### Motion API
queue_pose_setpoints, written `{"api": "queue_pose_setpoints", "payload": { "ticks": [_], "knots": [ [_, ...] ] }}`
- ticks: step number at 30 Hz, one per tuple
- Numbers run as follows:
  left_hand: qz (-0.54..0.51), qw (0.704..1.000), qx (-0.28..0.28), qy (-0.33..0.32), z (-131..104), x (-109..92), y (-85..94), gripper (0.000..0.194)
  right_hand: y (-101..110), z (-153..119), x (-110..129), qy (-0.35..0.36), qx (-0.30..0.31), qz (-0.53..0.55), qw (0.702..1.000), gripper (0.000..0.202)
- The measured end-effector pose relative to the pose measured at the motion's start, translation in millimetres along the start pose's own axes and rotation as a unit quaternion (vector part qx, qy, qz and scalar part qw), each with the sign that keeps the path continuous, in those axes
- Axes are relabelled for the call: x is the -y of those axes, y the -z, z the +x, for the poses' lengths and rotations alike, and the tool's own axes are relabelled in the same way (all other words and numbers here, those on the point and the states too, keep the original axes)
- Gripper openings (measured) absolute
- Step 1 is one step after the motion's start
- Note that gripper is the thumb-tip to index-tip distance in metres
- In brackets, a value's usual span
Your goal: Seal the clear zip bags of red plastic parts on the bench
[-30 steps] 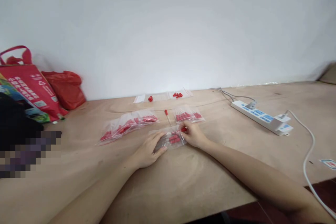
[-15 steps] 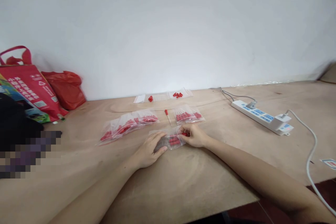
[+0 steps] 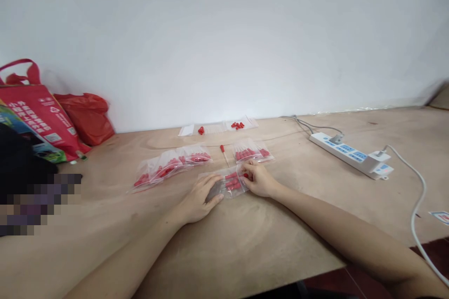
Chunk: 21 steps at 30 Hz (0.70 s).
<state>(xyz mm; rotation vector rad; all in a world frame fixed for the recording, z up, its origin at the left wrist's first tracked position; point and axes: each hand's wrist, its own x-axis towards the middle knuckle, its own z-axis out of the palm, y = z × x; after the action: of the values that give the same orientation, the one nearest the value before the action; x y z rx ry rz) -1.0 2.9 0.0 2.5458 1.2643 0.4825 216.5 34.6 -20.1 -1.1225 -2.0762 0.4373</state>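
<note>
A clear plastic bag (image 3: 232, 187) with several red-capped droppers lies flat between my hands. My left hand (image 3: 203, 198) rests on its left end, thumb and fingers apart. At the bag's right edge, my right hand (image 3: 257, 178) pinches the plastic with curled fingers. Just beyond lies a single red-topped dropper (image 3: 224, 155). To its right is a filled bag (image 3: 250, 152) of red-capped pieces, and to its left a row of overlapping filled bags (image 3: 171, 163). Near the wall are loose red caps (image 3: 237, 125) on clear plastic.
A white power strip (image 3: 345, 153) with plugs and cables lies on the wooden table (image 3: 245, 243) at the right. Red bags (image 3: 86, 119) and dark cloth (image 3: 21, 163) stand at the left. A wall rises behind.
The red pieces in the bag between my hands now show more fully near my right fingertips. My right hand has shifted slightly up at the bag's edge; my left hand has barely moved.
</note>
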Motion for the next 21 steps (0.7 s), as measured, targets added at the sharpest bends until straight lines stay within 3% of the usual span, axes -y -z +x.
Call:
{"api": "queue_pose_setpoints", "payload": {
  "ticks": [3, 7, 11, 16, 21],
  "knots": [
    [0.011, 1.000, -0.006, -0.008, 1, -1, 0.2, 0.037, 1, 0, -3, -0.036, 0.014, 0.001, 0.999, 0.014],
    [0.014, 1.000, -0.006, -0.011, 1, 0, 0.5, 0.036, -2, -1, -13, -0.061, 0.031, 0.081, 0.994, 0.022],
    [0.010, 1.000, -0.003, -0.009, 1, -1, 1.2, 0.036, -6, 0, -19, -0.091, -0.002, 0.150, 0.984, 0.026],
    [0.009, 1.000, -0.006, -0.012, 1, -2, 2.2, 0.035, -6, 1, -12, -0.118, -0.032, 0.147, 0.982, 0.021],
    [0.009, 1.000, -0.003, -0.010, 1, -3, 2.6, 0.036, -6, 2, -13, -0.123, 0.003, 0.214, 0.969, 0.020]
  ]
}}
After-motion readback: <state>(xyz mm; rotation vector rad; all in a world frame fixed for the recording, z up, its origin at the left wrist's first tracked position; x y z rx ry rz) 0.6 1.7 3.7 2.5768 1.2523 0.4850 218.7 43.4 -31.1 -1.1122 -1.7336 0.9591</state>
